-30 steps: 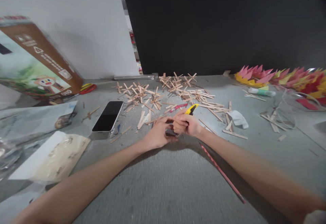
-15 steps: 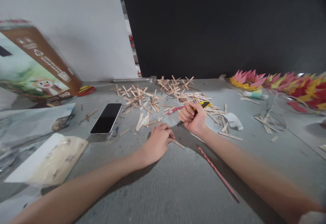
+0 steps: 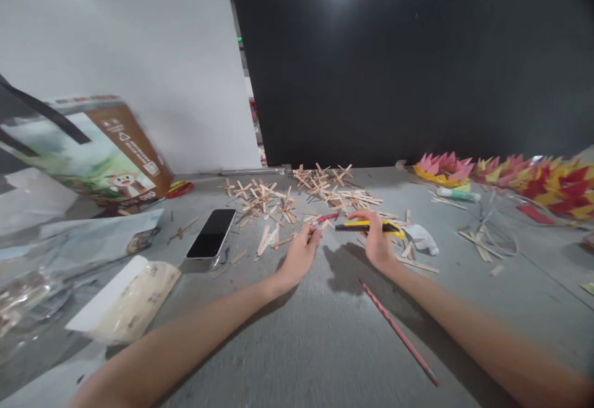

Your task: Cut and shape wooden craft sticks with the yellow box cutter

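Holding ylw cutter [image 3: 351,227]; bag [image 3: 99,157] txt blurred

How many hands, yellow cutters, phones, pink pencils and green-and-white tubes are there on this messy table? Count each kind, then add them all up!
Hands: 2 (left hand, right hand)
Yellow cutter: 1
Phone: 1
Pink pencil: 1
Green-and-white tube: 1
Total: 6

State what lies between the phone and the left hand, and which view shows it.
Several loose wooden sticks lie between the phone and the left hand, plus a small dark-blue item near the phone; the head view shows this.
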Demonstrator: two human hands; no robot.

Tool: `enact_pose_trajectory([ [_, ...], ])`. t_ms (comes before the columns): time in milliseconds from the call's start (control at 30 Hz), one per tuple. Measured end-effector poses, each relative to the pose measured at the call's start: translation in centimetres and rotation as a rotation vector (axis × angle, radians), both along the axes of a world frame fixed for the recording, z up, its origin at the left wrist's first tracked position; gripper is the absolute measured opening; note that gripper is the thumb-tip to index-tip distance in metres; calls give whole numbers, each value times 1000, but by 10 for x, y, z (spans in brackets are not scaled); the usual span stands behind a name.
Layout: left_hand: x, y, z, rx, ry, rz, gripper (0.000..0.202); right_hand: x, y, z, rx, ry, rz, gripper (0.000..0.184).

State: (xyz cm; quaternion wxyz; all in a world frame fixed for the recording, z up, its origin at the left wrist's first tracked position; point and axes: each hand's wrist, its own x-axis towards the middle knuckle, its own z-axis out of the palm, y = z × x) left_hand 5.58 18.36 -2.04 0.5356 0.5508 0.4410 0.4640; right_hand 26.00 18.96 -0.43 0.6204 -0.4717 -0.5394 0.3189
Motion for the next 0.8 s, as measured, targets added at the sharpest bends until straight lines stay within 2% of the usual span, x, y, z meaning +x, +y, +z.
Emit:
enact_pose_trajectory([
  [100, 10, 8, -7, -47, -84, -14, 49, 13, -11, -14, -15, -65, -102, 55],
  [167, 11, 11, -10, -45, -146, -27, 52, 14, -14, -17, -31, -117, -102, 47],
  [233, 8, 13, -13, -47, -265, -34, 52, 11, -15, -14, -52, -196, -33, 41],
  [333, 1, 16, -14, -29, -346, 28, 48, 1, -19, -6, -16, -240, 89, 31],
  [400, -2, 16, -12, -17, -318, 50, 45, -4, -24, -2, -20, -243, 110, 30],
  [500, -3, 12, -6, 5, -228, 15, 41, -7, -33, -2, -10, -319, -24, 27],
  [567, -2, 9, -2, -9, -219, -26, 39, -6, -38, -6, 46, -362, -51, 20],
  [667, -1, 5, 0, -29, -202, -69, 38, -4, -40, -11, 168, -391, 69, 14],
  [800, -1, 4, -2, -50, -147, -51, 41, -4, -39, -11, 311, -499, 199, 29],
])
